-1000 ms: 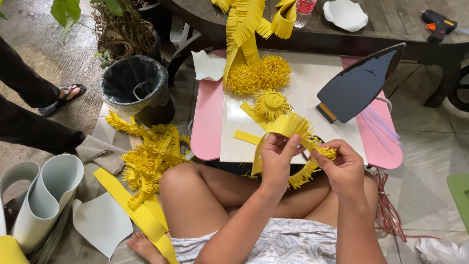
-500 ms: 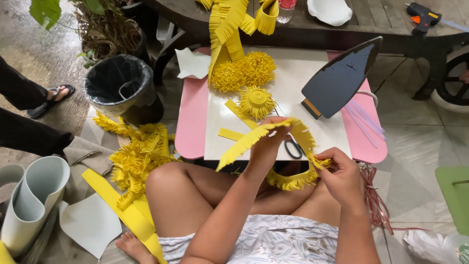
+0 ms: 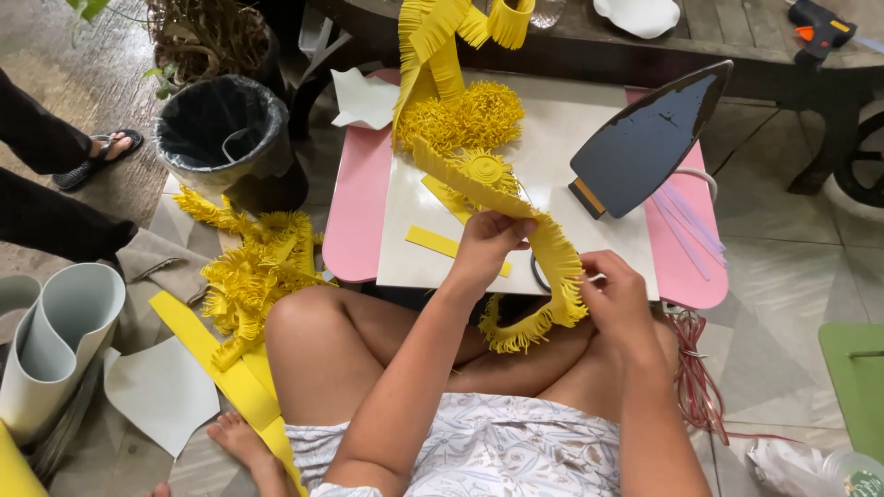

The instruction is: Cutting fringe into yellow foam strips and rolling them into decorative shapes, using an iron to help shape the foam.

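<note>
Far left: grey foam roll (image 3: 55, 340) on floor, black bin (image 3: 221, 129) above it, heap of yellow fringe (image 3: 253, 276) beside your knee. Centre: your left hand (image 3: 488, 244) pinching fringed yellow strip (image 3: 552, 248), lifted over white board (image 3: 543, 166) on pink table (image 3: 354, 212). Strip loops down toward your lap. Your right hand (image 3: 622, 304) closed on scissors (image 3: 543, 276), mostly hidden, at strip's lower end. Right: iron (image 3: 645, 138) standing on board.

scissors (image 3: 541, 276) mostly hidden behind fringed yellow strip (image 3: 552, 248), right hand (image 3: 619, 304) fingertips concealed, glue gun (image 3: 821, 20) cut by top edge, green board (image 3: 856, 373) cut by right edge
</note>
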